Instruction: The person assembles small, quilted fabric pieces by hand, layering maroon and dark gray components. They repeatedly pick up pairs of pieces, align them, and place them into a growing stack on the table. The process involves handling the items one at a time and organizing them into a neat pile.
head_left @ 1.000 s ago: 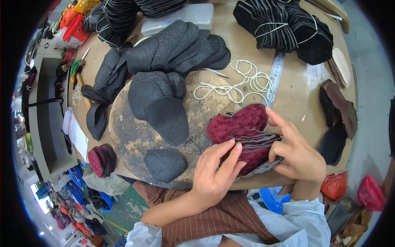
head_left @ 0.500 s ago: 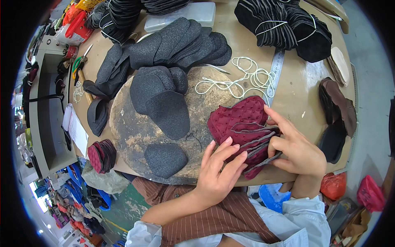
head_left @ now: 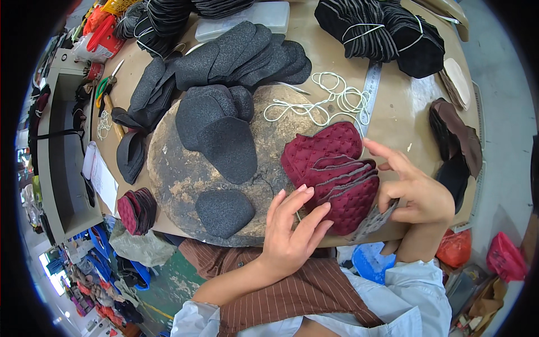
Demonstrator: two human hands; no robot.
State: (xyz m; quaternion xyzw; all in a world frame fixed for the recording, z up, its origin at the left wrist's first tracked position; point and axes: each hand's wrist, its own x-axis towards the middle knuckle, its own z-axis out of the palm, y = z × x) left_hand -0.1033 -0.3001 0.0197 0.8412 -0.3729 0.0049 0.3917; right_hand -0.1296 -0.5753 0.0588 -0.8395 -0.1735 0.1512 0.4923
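A fanned pile of maroon quilted fabric pieces (head_left: 323, 151) with grey edges lies across the right part of a round wooden block (head_left: 168, 191). My left hand (head_left: 289, 230) rests at the pile's near left side, fingers spread and tips touching the pieces. Between thumb and bent fingers, my right hand (head_left: 418, 196) pinches one quilted fabric piece (head_left: 370, 224), its grey side showing, at the near right edge of the pile. That piece is tilted and partly blurred. The right index finger stretches out toward the far end of the pile. A white cord (head_left: 359, 104) lies loosely coiled beyond it.
Dark grey foam pieces (head_left: 222, 132) lie on the block, with more heaped behind. A small maroon stack (head_left: 136, 210) stands at left. Tied black bundles (head_left: 359, 33), a steel ruler (head_left: 371, 90) and scissors (head_left: 109, 84) lie farther back. Brown and black pieces (head_left: 455, 140) sit at right.
My right hand has drawn one quilted piece away from the pile, toward the near right. The left hand has shifted slightly left and down. The whole view has moved a little.
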